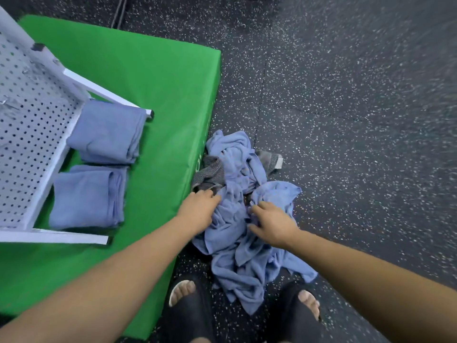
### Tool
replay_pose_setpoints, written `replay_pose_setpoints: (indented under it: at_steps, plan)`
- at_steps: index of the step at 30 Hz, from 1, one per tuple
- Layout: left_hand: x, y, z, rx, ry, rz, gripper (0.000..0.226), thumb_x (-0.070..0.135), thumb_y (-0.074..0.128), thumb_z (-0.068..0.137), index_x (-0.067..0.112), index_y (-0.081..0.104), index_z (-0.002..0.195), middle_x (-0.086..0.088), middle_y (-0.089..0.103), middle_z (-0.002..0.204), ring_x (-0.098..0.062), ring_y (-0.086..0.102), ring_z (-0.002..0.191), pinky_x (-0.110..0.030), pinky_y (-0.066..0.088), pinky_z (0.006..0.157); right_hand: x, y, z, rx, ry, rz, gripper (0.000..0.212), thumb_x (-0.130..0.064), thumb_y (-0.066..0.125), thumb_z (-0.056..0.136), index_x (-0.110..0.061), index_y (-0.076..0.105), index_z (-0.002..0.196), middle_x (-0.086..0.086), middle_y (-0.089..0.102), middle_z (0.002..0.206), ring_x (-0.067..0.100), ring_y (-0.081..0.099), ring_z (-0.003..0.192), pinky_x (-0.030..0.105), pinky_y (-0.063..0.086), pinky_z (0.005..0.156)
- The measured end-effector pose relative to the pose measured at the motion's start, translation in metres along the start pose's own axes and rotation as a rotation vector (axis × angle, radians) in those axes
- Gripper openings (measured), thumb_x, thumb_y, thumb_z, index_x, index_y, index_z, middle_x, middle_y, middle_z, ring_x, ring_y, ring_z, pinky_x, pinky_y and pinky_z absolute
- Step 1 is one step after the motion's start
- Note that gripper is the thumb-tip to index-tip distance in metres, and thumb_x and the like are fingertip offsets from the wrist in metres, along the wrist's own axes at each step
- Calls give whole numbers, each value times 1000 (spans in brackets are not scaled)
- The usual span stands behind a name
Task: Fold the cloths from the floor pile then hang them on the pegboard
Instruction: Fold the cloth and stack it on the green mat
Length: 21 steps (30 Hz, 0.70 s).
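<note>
Because the cloths in the pile are thin, limp and light, they will sag and drag tangled neighbours along, so one is best taken by a free hem or corner and lifted clear, not grabbed by a bunched middle. The pile lies on the speckled floor, touching the right-hand edge of the green mat. The blue cloths in it are too crumpled together to count, though there are clearly several; two grey pieces show, one against the mat's edge and one on the pile's side away from the mat. The left hand, just off the mat's edge, has its fingers curled into the blue folds and seems to grip them. The right hand, farther from the mat, rests bent fingertips on the cloth; whether it pinches anything I cannot tell. On the mat stand one white pegboard and two folded blue stacks, nothing hung yet.
</note>
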State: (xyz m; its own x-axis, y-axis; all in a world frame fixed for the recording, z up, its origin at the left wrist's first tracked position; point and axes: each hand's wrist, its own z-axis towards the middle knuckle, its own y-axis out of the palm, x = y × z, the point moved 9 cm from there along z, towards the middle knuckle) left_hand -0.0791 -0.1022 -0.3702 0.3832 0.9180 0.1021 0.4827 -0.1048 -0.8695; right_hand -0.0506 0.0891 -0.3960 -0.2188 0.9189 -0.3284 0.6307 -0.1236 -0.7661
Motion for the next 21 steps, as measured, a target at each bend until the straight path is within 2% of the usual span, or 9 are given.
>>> replay_pose_setpoints:
  at_steps: [1, 3, 7, 10, 13, 15, 18, 19, 21]
  plan:
    - [1, 5, -1, 3, 0, 35, 39, 19, 60, 93, 21, 58, 132, -8, 64, 125, -34, 63, 115, -42, 48, 89, 2, 9, -5, -44, -4, -51, 59, -56, 56, 91, -16, 56, 135, 11, 57, 121, 37, 56, 115, 46, 50, 94]
    - [-1, 9, -2, 24, -14, 39, 36, 16, 57, 95, 20, 59, 131, -9, 68, 120, -35, 67, 111, -41, 47, 84, 5, 21, -12, -108, -9, -157, 69, -55, 63, 89, -17, 49, 145, 10, 53, 129, 35, 52, 118, 44, 43, 95]
    - [-5, 8, 0, 13, -68, -92, 29, 20, 62, 92, 22, 59, 121, -8, 67, 112, -37, 67, 100, -39, 40, 74, 21, 26, -14, -140, 36, -155, 50, -25, 71, 89, -10, 49, 131, 15, 53, 123, 39, 60, 109, 43, 49, 80]
    - [-9, 3, 2, -41, -111, -245, 28, 29, 69, 83, 27, 57, 108, -1, 62, 109, -33, 66, 99, -40, 51, 79, 33, 9, -18, -195, 105, -44, 46, -20, 74, 88, -8, 51, 126, 17, 64, 118, 39, 63, 109, 42, 54, 81]
    - [0, -9, 3, -87, -73, -366, 42, 37, 76, 77, 31, 58, 114, 6, 55, 110, -23, 64, 100, -42, 56, 87, 33, -22, -27, -216, 121, 26, 40, -11, 70, 90, -7, 60, 128, 15, 71, 120, 36, 65, 112, 35, 50, 82]
    - [13, -26, 4, -70, -37, -438, 48, 42, 79, 78, 33, 61, 122, 8, 56, 113, -18, 64, 101, -41, 57, 90, 27, -50, -35, -187, 107, 45, 32, -4, 66, 88, -4, 70, 120, 15, 76, 115, 34, 68, 109, 33, 50, 82]
    - [44, -59, 1, -68, 43, -557, 49, 49, 83, 80, 34, 67, 124, 11, 64, 113, -14, 66, 100, -37, 57, 92, 8, -105, -56, -45, 65, 126, 29, -6, 68, 84, -9, 75, 112, 6, 79, 103, 23, 69, 94, 12, 41, 66]
    - [57, -71, -2, -78, 75, -590, 51, 51, 85, 80, 34, 68, 125, 11, 67, 113, -12, 67, 101, -36, 57, 94, 1, -126, -65, 13, 57, 161, 29, -8, 70, 84, -13, 76, 112, 2, 79, 101, 18, 67, 89, 11, 38, 65]
    - [81, -96, -10, -95, 132, -665, 56, 53, 88, 78, 37, 68, 128, 14, 72, 113, -7, 68, 104, -32, 56, 97, -11, -168, -85, 117, 51, 235, 27, -9, 74, 85, -17, 76, 110, -4, 78, 97, 13, 67, 84, 17, 42, 70]
